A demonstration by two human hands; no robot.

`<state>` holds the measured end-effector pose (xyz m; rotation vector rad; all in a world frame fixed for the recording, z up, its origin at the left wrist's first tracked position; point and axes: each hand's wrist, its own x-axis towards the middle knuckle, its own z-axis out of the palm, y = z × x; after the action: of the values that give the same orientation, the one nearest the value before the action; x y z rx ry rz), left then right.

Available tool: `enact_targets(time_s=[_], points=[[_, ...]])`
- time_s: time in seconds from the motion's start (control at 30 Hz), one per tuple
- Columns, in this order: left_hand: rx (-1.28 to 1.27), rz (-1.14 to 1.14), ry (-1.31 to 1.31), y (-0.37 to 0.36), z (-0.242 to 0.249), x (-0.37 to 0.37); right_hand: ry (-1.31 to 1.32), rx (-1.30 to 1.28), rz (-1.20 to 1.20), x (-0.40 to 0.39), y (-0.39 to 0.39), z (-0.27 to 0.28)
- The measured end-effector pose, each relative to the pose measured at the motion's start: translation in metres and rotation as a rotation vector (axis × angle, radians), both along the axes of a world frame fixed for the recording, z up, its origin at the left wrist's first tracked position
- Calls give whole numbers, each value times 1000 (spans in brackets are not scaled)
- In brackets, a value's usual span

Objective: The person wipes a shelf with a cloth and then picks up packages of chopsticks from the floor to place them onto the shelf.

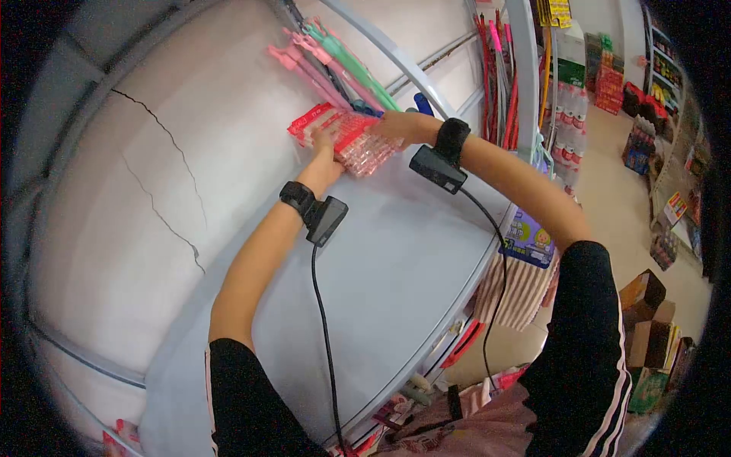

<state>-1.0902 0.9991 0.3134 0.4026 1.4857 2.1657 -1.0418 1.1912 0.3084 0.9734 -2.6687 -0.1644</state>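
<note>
My left hand [325, 156] grips the near left side of a bundle of red-and-clear plastic packs [352, 141], thumb over the top. What is inside the packs is too small to make out. From the right, my right hand [407, 128] closes on the other end of the bundle, its fingertips somewhat blurred. The bundle is at the far end of a pale grey shelf [381, 228]. Just behind it lean long pink and green plastic rods [335, 68] with forked ends.
A grey metal upright [521, 84] stands right of the shelf, beside hanging red and dark rods [499, 91]. Below the shelf's right edge hang a purple package [529, 240] and striped cloth [514, 293]. Bottled drinks [569, 126] and cardboard boxes [647, 335] stand along the aisle.
</note>
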Motion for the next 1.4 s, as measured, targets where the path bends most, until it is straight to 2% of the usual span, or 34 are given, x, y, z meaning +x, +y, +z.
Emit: enact_targets(time_s=[0.07, 0.1, 0.13, 0.2, 0.33, 0.4, 0.43, 0.5, 0.53, 0.6, 0.63, 0.67, 0.73, 0.77, 0.83, 0.97, 1.03, 1.07, 1.1, 1.13, 1.2, 1.3, 1.33, 1.37, 1.4], points=[[-27, 23, -44, 1, 6, 8, -302, -427, -131, 6, -5, 2], [-28, 28, -47, 2, 7, 13, -561, -962, -142, -2, -5, -6], [-34, 33, -30, 2, 8, 18, -567, -964, -139, -4, -2, -7], [-40, 36, -7, 5, 9, 23, 38, -254, 60, 0, 3, 0], [-2, 79, -32, 14, 19, 40, 201, -223, 81, -20, 4, -6], [-17, 118, -33, 16, 15, 31, 152, -107, -94, -18, 0, 5], [-25, 118, -47, 17, 8, 18, 144, -106, -89, -17, -2, 5], [-39, 117, -66, 22, -15, -30, -98, -601, -213, -18, 0, 5], [-47, 113, -72, 24, -22, -49, -98, -601, -212, -22, 3, -3], [-44, 100, -74, 27, -10, -38, 409, -265, 194, -25, 15, -17], [-56, 73, -72, 23, 1, -17, 361, -161, 117, -27, 18, -15], [-74, 50, -71, 19, 13, 6, 359, -161, 114, -21, 16, -9], [-76, 77, -70, 17, 25, 29, 239, -115, -93, -10, 8, -2], [-71, 102, -62, 19, 26, 31, 239, -122, -98, -11, 9, -3], [-65, 79, -90, 23, 28, 31, 268, -111, 81, -14, 13, -1], [-29, 72, -199, 36, 1, -31, 167, -267, 22, -15, 12, -5], [-87, 153, -148, 42, -20, -62, 327, -80, 64, -22, 15, -5], [-144, 233, -88, 43, -28, -67, 318, -79, 66, -20, 14, -8], [-14, 47, -94, 32, 10, -1, 344, -168, 93, -15, 13, -9], [-12, 48, -98, 31, 15, 8, 371, -259, 120, -12, 13, -10], [-90, 130, -13, 28, 19, 17, 419, -243, 174, -19, 16, -11], [-78, 187, -68, 20, 25, 26, 390, -173, 157, -16, 18, -8], [-83, 183, -60, 18, 23, 31, 304, -297, 216, -11, 19, -8], [13, 113, -39, 17, 14, 31, 218, -418, 274, -7, 20, -7], [109, 42, -20, 18, 4, 26, 227, -420, 267, -5, 21, -6]])
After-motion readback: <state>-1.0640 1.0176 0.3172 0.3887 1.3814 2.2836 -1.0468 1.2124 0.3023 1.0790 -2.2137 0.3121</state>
